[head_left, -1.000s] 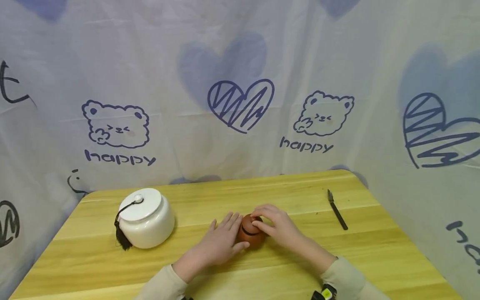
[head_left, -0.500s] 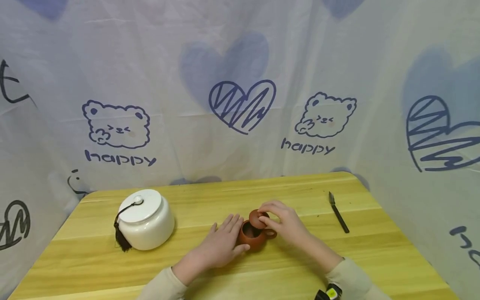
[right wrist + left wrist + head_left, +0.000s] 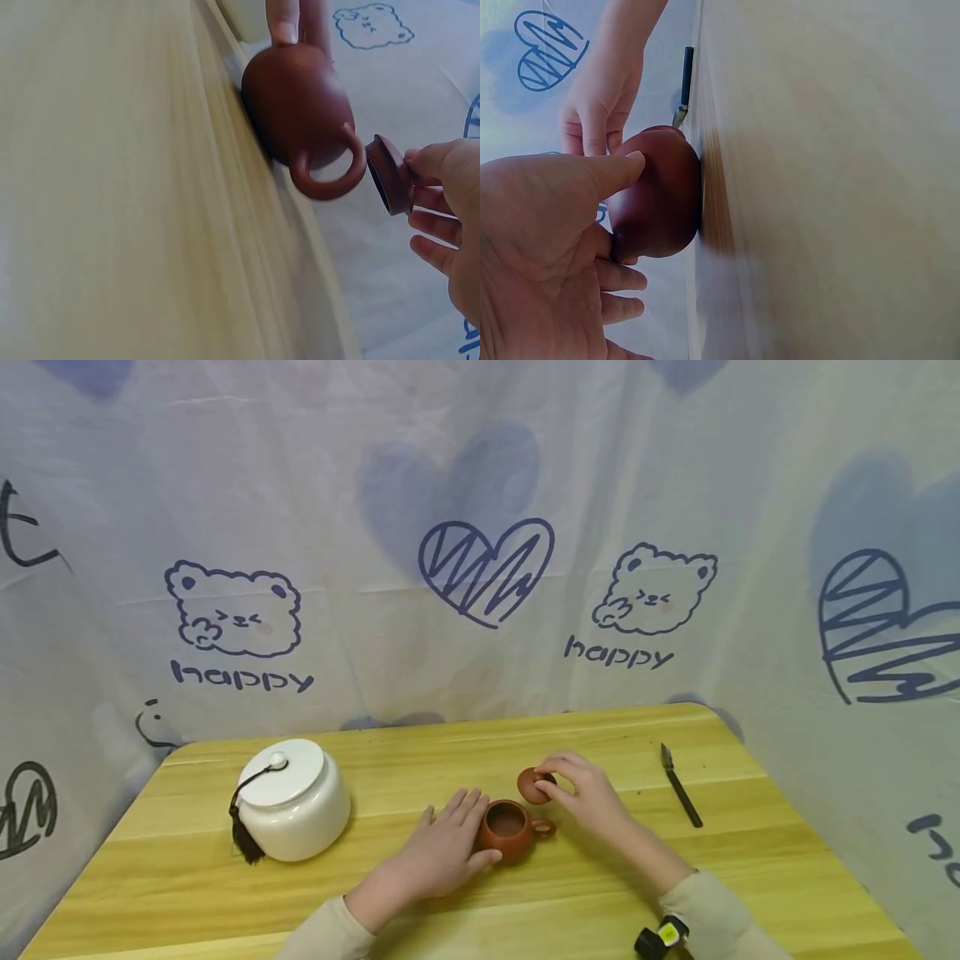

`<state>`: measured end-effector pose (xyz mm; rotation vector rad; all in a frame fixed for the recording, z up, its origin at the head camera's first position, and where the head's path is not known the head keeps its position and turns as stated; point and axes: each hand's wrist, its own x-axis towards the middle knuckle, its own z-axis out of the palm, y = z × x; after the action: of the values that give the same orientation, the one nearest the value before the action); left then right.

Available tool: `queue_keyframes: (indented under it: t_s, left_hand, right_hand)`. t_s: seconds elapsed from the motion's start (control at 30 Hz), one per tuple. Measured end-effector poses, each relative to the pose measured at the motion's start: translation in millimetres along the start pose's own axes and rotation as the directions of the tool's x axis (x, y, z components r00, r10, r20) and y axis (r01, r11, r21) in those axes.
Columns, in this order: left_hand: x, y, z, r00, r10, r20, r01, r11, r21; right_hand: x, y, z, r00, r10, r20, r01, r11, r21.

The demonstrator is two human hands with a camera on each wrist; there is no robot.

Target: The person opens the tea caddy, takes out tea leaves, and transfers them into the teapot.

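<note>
"Where was the left hand (image 3: 442,853)?"
"Against the pot (image 3: 513,843), thumb spread, fingers nearly straight. The pot stood uncovered on the table (image 3: 600,906), a jar (image 3: 296,814) well to its left."
"The right hand (image 3: 592,795)?"
"It pinched the lid (image 3: 531,787), raised just beyond the pot."
"Farther?"
"A tool (image 3: 681,787), then printed cloth (image 3: 360,660)."

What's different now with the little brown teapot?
The right grip kept hold of the lid and lifted it off the teapot, up and to the right, so the opening shows. The left grip stayed at the teapot's left side. The teapot, white jar and black-handled tool stayed put.
</note>
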<state>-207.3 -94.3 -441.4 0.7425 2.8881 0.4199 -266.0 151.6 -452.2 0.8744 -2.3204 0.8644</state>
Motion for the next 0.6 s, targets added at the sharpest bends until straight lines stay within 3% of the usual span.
queue_keyframes:
  t_s: [0.27, 0.6]
  left_hand:
    - [-0.2, 1.6, -0.9, 1.0, -0.011, 0.004, 0.011, 1.0, -0.002]
    - [0.1, 0.6, -1.1, 1.0, -0.008, 0.006, 0.008, 1.0, -0.009]
  right_hand:
    - [-3.7, 13, 1, 0.998, 0.059, 0.038, -0.058, 0.998, -0.022]
    - [-5.6, 25, -2, 0.984, 0.156, 0.084, -0.137, 0.971, -0.195]
